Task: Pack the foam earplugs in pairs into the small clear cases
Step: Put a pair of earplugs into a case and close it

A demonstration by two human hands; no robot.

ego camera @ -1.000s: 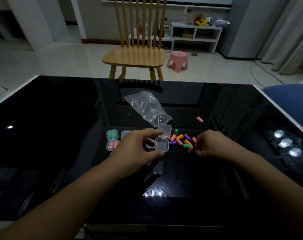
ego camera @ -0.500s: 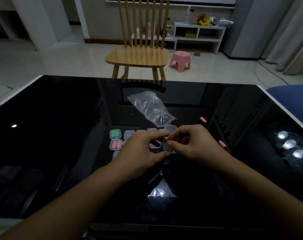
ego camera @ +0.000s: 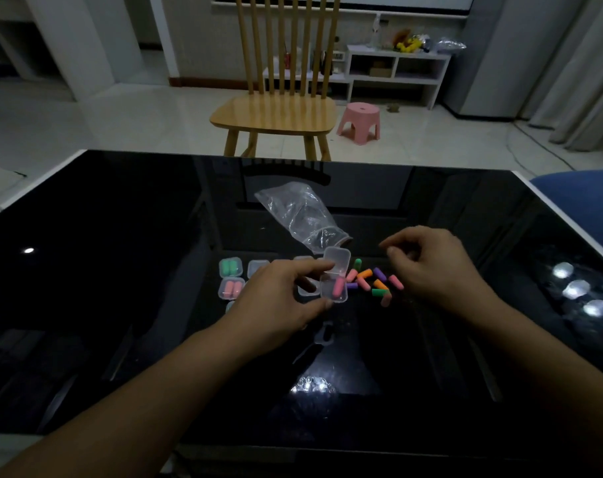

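Black glass makes up the tabletop (ego camera: 121, 270), and the packed work sits at its left of centre: a closed clear case holding a green pair (ego camera: 231, 267), and just nearer the person a second closed case with a pink pair (ego camera: 231, 289). More small cases (ego camera: 257, 268) stand in a row to their right, partly hidden behind the left hand; their contents cannot be made out.

Moving right, the left hand (ego camera: 279, 301) reaches forward with its forearm angled in from the lower left. Its thumb and forefinger pinch the open case (ego camera: 334, 284) by its left edge, so the case juts out to the right of the fingertips, lid tipped up and back. One pink earplug (ego camera: 338, 286) lies inside the tray.

Behind that, a crumpled clear plastic bag (ego camera: 302, 215) lies on the glass, its mouth toward the case.

Just right of the held case, the loose earplugs (ego camera: 372, 281) lie scattered in a small heap: pink, orange, purple and green.

Farther right, the right hand (ego camera: 431, 263) hovers above and beside the heap, palm down, wrist raised, fingers loosely curled with thumb and forefinger apart and nothing visible between them. It touches neither the case nor the plugs.
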